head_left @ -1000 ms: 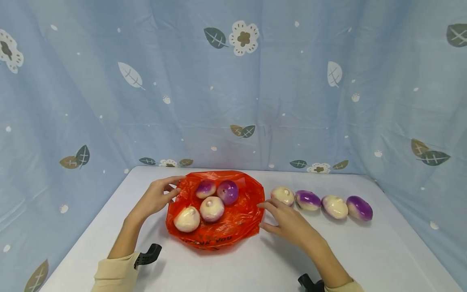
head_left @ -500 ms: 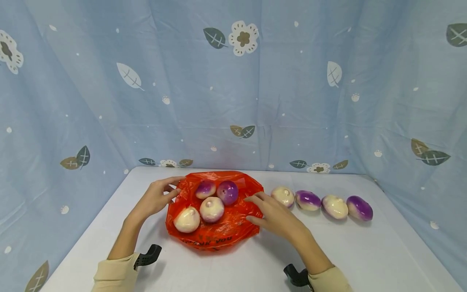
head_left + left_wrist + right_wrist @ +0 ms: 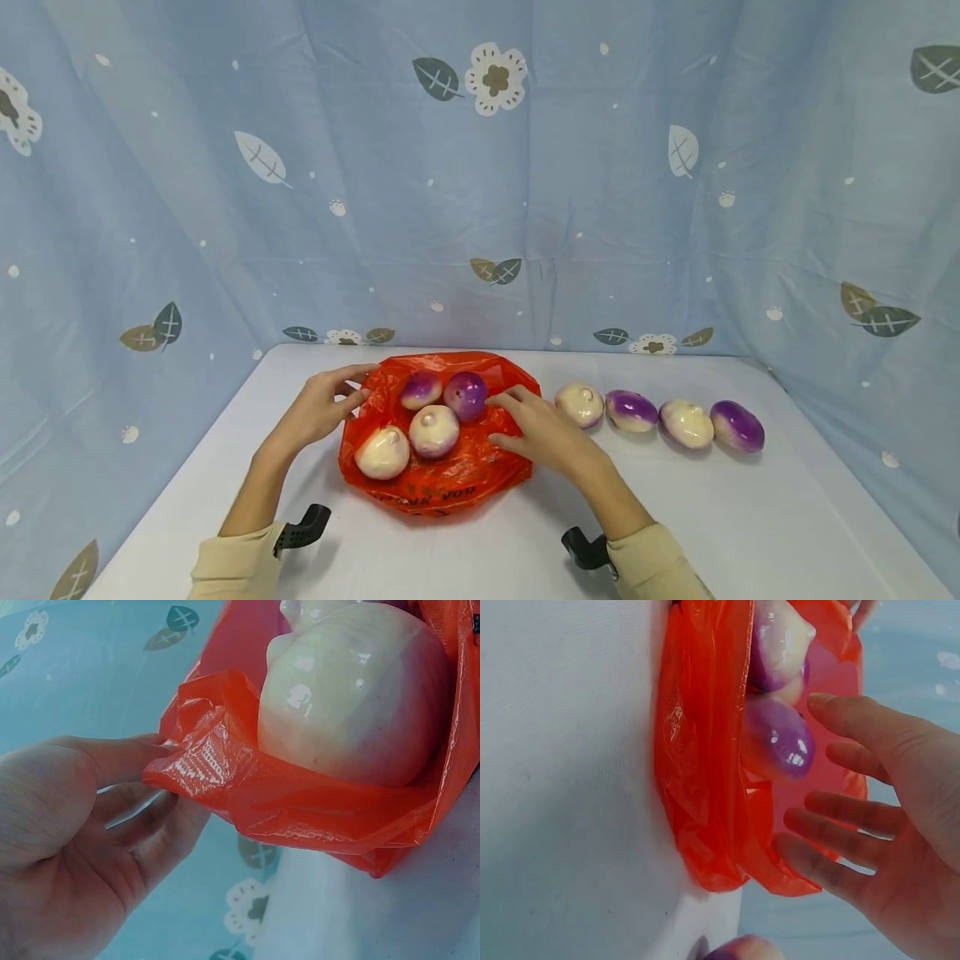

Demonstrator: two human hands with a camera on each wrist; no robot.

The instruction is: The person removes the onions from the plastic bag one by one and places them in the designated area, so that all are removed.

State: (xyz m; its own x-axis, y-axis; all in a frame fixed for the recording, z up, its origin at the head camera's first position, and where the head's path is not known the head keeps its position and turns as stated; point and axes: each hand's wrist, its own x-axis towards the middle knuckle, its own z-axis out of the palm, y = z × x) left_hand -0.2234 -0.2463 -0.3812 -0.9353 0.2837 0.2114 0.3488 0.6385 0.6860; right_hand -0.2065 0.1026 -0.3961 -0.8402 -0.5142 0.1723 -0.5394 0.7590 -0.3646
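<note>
A red plastic bag [image 3: 480, 475] lies spread wide on the table, its mouth facing up. Inside it several glossy purple-and-white turnips [image 3: 434, 431] sit together; one of them, a pale turnip [image 3: 352, 697], rests near the left rim. My left hand [image 3: 318, 406] pinches the bag's left edge between thumb and fingers, as the left wrist view shows. Over the right side of the bag reaches my right hand [image 3: 542, 429], fingers spread and relaxed, holding nothing. Its fingertips are close to a purple turnip [image 3: 778, 739] in the bag.
To the bag's right, a row of turnips [image 3: 686, 423] lies on the white table [image 3: 750, 517]. A blue patterned curtain [image 3: 585, 183] hangs behind and at both sides. Each wrist carries a black camera mount [image 3: 303, 527].
My right hand has moved left, from the bag's right rim to over its inside. The left hand stays at the left edge, and the turnips have not moved.
</note>
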